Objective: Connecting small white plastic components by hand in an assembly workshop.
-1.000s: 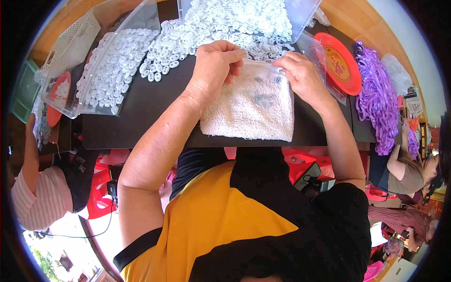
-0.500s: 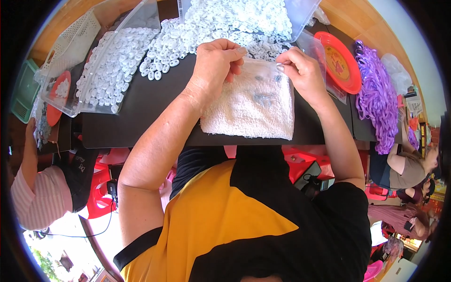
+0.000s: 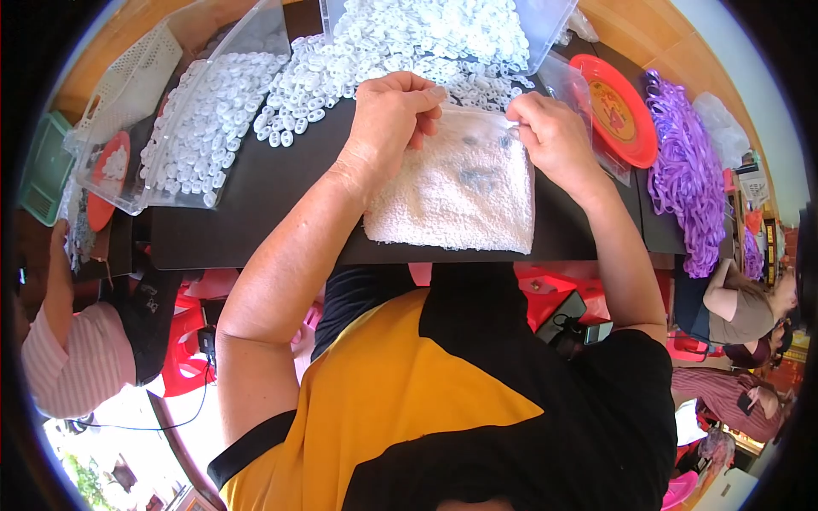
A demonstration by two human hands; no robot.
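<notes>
A white terry towel [image 3: 452,200] with dark smudges lies on the dark table [image 3: 256,223] close to me. Above its far left corner, my left hand [image 3: 390,123] is closed, thumb against the bent fingers. Over the far right corner, my right hand [image 3: 552,136] is pinched together; a tiny pale bit shows at its fingertips. What either hand holds is too small or hidden to name. Just beyond my fingers spreads a heap of small white oval plastic pieces with holes [image 3: 328,70], spilling from a clear plastic bin [image 3: 555,30].
On the left, a tilted clear bin [image 3: 128,198] holds more white pieces, near a white basket [image 3: 136,72] and a green tray [image 3: 47,175]. To the right are a red plate [image 3: 615,111] and purple ribbons [image 3: 686,183]. Other people sit at both sides.
My right hand has shifted slightly right and down, its fingers more curled. My left hand and the towel stay in place.
</notes>
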